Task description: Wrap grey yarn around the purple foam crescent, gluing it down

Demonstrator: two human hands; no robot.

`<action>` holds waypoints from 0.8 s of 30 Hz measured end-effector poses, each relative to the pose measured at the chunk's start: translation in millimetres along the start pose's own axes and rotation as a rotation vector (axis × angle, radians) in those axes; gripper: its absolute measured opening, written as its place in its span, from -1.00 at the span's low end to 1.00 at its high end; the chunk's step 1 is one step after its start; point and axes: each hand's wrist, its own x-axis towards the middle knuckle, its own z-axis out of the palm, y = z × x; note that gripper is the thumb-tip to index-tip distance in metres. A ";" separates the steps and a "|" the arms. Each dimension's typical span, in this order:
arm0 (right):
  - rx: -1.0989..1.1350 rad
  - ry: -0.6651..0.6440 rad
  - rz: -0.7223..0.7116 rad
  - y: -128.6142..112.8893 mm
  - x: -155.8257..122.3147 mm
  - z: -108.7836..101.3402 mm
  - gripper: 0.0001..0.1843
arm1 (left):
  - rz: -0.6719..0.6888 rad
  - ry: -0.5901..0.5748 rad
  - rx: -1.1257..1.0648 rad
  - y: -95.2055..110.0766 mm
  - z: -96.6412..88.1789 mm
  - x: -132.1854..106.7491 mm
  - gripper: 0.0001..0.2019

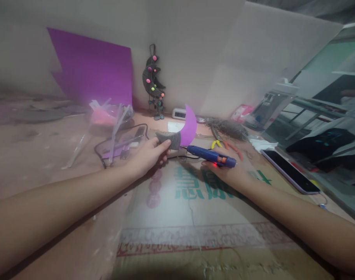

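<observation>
Dusty pinkish surface (34,155) here. Flattened cardboard (195,217) with green print covers 6 o'clock, a phone (291,171) lies at 3, pliers (227,146) and a twine bundle (227,128) at 1, a plastic bag (107,114) and black cable (119,140) at 10.

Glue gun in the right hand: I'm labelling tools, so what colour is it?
The glue gun is blue with an orange spot; head view.

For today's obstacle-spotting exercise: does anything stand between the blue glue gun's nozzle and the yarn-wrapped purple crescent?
Nothing visible does. The glue gun in the right hand points its nozzle at the crescent in the left hand.
</observation>
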 end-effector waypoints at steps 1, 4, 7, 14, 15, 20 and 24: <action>-0.003 0.006 0.002 0.5 0.2 0.3 -0.79 | 0.001 -0.002 0.008 -0.6 -0.1 0.1 -0.75; -0.003 0.024 -0.003 2.1 0.7 1.6 -0.79 | 0.014 0.003 0.035 -2.2 0.1 0.7 -0.74; 0.021 0.038 -0.012 3.1 0.8 2.9 -0.79 | 0.021 0.017 0.056 -3.0 0.4 1.4 -0.75; 0.119 0.098 0.005 -4.3 2.8 -4.0 -0.83 | 0.040 0.001 0.101 -2.7 0.4 0.2 -0.77; 0.124 0.094 0.002 -6.2 3.1 -5.8 -0.85 | 0.041 -0.002 0.103 -2.5 0.4 -0.1 -0.76; 0.164 0.126 -0.006 -10.3 3.2 -8.9 -0.89 | 0.047 -0.018 0.142 -0.3 1.3 -1.5 -0.75; 0.158 0.098 0.001 -7.8 2.2 -6.4 -0.91 | 0.052 -0.038 0.179 -0.6 0.6 -1.2 -0.75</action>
